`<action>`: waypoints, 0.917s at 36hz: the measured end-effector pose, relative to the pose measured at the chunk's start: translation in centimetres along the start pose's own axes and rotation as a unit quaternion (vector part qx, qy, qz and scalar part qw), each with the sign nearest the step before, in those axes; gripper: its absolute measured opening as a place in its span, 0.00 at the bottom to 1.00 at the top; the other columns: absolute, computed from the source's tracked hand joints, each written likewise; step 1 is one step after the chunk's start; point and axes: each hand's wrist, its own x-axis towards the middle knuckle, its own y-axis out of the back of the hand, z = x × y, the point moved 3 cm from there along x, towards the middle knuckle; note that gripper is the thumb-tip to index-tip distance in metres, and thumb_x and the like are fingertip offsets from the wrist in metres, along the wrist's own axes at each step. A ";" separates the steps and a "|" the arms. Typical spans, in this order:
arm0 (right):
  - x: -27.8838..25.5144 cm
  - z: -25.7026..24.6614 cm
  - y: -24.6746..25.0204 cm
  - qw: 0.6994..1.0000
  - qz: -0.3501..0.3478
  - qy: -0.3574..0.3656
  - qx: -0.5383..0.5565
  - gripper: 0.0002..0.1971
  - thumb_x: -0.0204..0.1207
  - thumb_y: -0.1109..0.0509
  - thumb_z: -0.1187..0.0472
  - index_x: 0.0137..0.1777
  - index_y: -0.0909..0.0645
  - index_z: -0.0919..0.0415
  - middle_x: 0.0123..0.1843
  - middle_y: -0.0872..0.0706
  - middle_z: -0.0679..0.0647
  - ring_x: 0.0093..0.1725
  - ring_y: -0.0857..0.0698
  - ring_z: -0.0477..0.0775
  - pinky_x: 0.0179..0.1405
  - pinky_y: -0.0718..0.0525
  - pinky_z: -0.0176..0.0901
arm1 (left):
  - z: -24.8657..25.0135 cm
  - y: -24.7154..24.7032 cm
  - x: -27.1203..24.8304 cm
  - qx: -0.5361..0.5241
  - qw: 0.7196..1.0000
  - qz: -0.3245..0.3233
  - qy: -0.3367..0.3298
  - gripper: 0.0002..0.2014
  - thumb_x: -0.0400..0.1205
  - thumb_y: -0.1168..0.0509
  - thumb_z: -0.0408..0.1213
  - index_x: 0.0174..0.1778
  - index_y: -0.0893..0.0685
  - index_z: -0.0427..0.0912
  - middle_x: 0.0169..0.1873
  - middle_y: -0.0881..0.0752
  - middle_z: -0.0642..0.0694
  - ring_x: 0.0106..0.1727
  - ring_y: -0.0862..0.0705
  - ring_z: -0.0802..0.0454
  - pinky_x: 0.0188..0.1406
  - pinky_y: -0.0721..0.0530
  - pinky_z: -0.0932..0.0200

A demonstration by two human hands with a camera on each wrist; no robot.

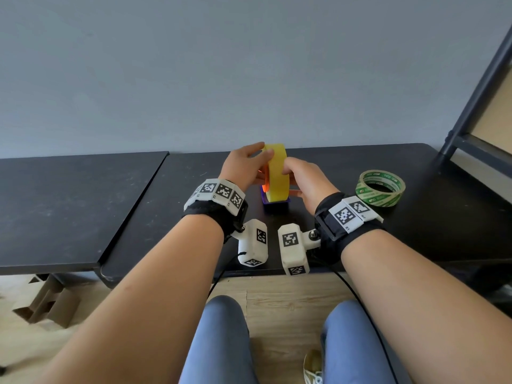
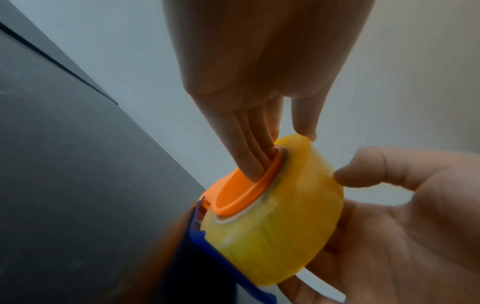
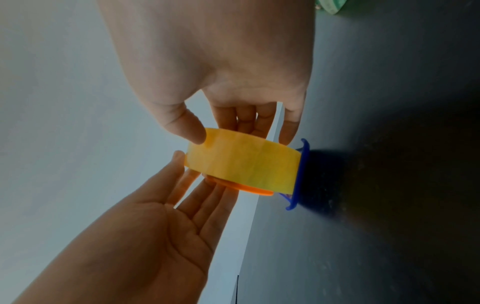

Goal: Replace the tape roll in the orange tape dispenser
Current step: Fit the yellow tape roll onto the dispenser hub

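Observation:
The orange tape dispenser (image 1: 265, 179) stands upright on its blue base (image 1: 274, 203) on the black table (image 1: 360, 234). A yellow tape roll (image 1: 278, 173) sits on its orange hub (image 2: 233, 193). My left hand (image 1: 263, 164) lays straight fingers (image 2: 249, 156) into the hub from the left, thumb tip touching the roll's rim. From the right, my right hand (image 1: 291, 180) grips the roll (image 3: 241, 164), thumb on its outer face and fingers behind it. The blue base (image 3: 302, 168) rests on the table.
A green-printed tape roll (image 1: 380, 187) lies flat on the table to the right. A lower black table (image 1: 69, 206) adjoins on the left. A dark shelf frame (image 1: 476, 106) rises at the far right, and a grey wall stands close behind.

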 end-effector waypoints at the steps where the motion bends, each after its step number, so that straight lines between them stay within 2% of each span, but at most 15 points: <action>1: 0.0 0.0 0.0 1.000 0.001 0.001 -0.001 0.21 0.57 0.35 0.56 0.50 0.17 0.63 0.59 0.13 0.64 0.63 0.15 0.66 0.68 0.19 0.65 | 0.0 0.0 0.0 0.000 1.000 -0.004 0.000 0.26 0.83 0.33 0.44 0.77 0.25 0.45 0.45 0.10 0.40 0.44 0.08 0.44 0.53 0.09 0.46; 3: -0.1 0.0 -0.1 1.000 0.002 -0.001 -0.002 0.24 0.58 0.35 0.56 0.54 0.16 0.66 0.63 0.13 0.66 0.62 0.14 0.65 0.68 0.19 0.65 | 0.0 0.1 -0.1 -0.006 1.000 -0.013 0.005 0.25 0.83 0.34 0.42 0.78 0.26 0.45 0.45 0.11 0.41 0.43 0.10 0.46 0.53 0.09 0.47; 5: -0.3 0.0 -0.2 1.000 -0.003 0.000 -0.002 0.20 0.63 0.34 0.58 0.54 0.16 0.66 0.62 0.13 0.67 0.61 0.13 0.65 0.68 0.18 0.64 | -0.2 0.2 -0.1 -0.015 0.999 -0.026 0.015 0.26 0.82 0.34 0.38 0.78 0.27 0.45 0.46 0.10 0.41 0.43 0.10 0.48 0.55 0.10 0.48; 7: -0.4 -0.1 -0.3 1.000 -0.003 -0.003 -0.002 0.19 0.65 0.34 0.59 0.55 0.16 0.66 0.61 0.12 0.67 0.61 0.13 0.64 0.67 0.17 0.63 | -0.3 0.2 -0.2 -0.016 0.999 -0.043 0.021 0.30 0.80 0.32 0.34 0.80 0.29 0.46 0.50 0.10 0.37 0.47 0.10 0.46 0.58 0.11 0.48; 10: -0.2 0.0 -0.4 1.000 -0.001 -0.002 0.002 0.22 0.62 0.34 0.58 0.56 0.16 0.66 0.61 0.12 0.67 0.60 0.12 0.65 0.66 0.16 0.63 | -0.4 0.1 -0.3 -0.010 0.998 -0.051 0.019 0.33 0.78 0.31 0.32 0.81 0.31 0.47 0.54 0.10 0.35 0.53 0.09 0.42 0.61 0.13 0.44; 13: 0.0 0.0 -0.3 1.000 0.001 -0.001 0.010 0.24 0.58 0.35 0.57 0.54 0.16 0.66 0.60 0.12 0.66 0.61 0.13 0.65 0.65 0.15 0.63 | -0.3 0.0 -0.4 -0.005 0.999 -0.048 0.017 0.34 0.78 0.30 0.34 0.81 0.31 0.46 0.55 0.11 0.35 0.55 0.10 0.40 0.63 0.14 0.42; 18: 0.1 0.0 0.0 1.000 0.001 -0.001 0.015 0.27 0.61 0.35 0.57 0.60 0.16 0.66 0.61 0.11 0.65 0.60 0.12 0.63 0.64 0.15 0.62 | -0.1 -0.2 -0.4 0.014 0.999 -0.047 0.004 0.29 0.80 0.31 0.37 0.79 0.28 0.44 0.56 0.11 0.35 0.55 0.10 0.41 0.63 0.14 0.42; 21: 0.1 0.0 -0.1 1.000 0.002 -0.001 0.009 0.20 0.63 0.36 0.60 0.55 0.16 0.67 0.55 0.12 0.63 0.60 0.12 0.63 0.65 0.16 0.62 | 0.1 -0.4 -0.5 0.021 0.999 -0.039 -0.005 0.25 0.82 0.32 0.40 0.76 0.24 0.44 0.56 0.11 0.34 0.53 0.10 0.40 0.61 0.13 0.40; 24: 0.2 0.0 -0.3 1.000 -0.005 0.006 0.003 0.09 0.68 0.37 0.64 0.46 0.18 0.64 0.48 0.15 0.61 0.52 0.13 0.60 0.66 0.16 0.61 | 0.0 -0.4 -0.2 0.023 1.000 -0.008 0.002 0.29 0.81 0.32 0.45 0.79 0.29 0.44 0.61 0.13 0.33 0.55 0.10 0.39 0.59 0.12 0.40; 26: 0.3 0.0 -0.4 1.000 -0.008 0.009 0.000 0.08 0.69 0.37 0.64 0.45 0.19 0.63 0.47 0.15 0.61 0.50 0.15 0.60 0.67 0.17 0.62 | 0.0 -0.4 -0.1 0.032 0.999 0.001 -0.005 0.29 0.80 0.33 0.48 0.78 0.28 0.46 0.62 0.13 0.35 0.55 0.10 0.40 0.57 0.11 0.41; 29: 0.4 0.0 -0.4 1.000 -0.012 0.010 -0.006 0.07 0.69 0.37 0.65 0.44 0.19 0.63 0.48 0.15 0.61 0.54 0.13 0.64 0.67 0.17 0.64 | 0.3 -0.4 -0.1 0.061 0.998 0.018 -0.018 0.28 0.79 0.36 0.53 0.76 0.26 0.49 0.63 0.13 0.38 0.55 0.10 0.41 0.54 0.10 0.41; 31: 0.4 0.0 -0.4 1.000 -0.012 0.009 -0.008 0.08 0.69 0.37 0.64 0.46 0.19 0.63 0.49 0.15 0.62 0.60 0.13 0.66 0.67 0.17 0.63 | 0.4 -0.5 -0.1 0.073 0.997 0.022 -0.020 0.27 0.81 0.38 0.53 0.76 0.26 0.50 0.63 0.14 0.39 0.54 0.10 0.42 0.53 0.10 0.42; 33: 0.5 0.1 -0.3 1.000 -0.010 0.007 -0.007 0.09 0.70 0.37 0.63 0.47 0.18 0.64 0.50 0.14 0.62 0.61 0.13 0.66 0.67 0.17 0.62 | 0.4 -0.6 -0.1 0.080 0.996 0.022 -0.021 0.27 0.82 0.39 0.54 0.77 0.27 0.50 0.63 0.14 0.41 0.52 0.09 0.43 0.52 0.09 0.43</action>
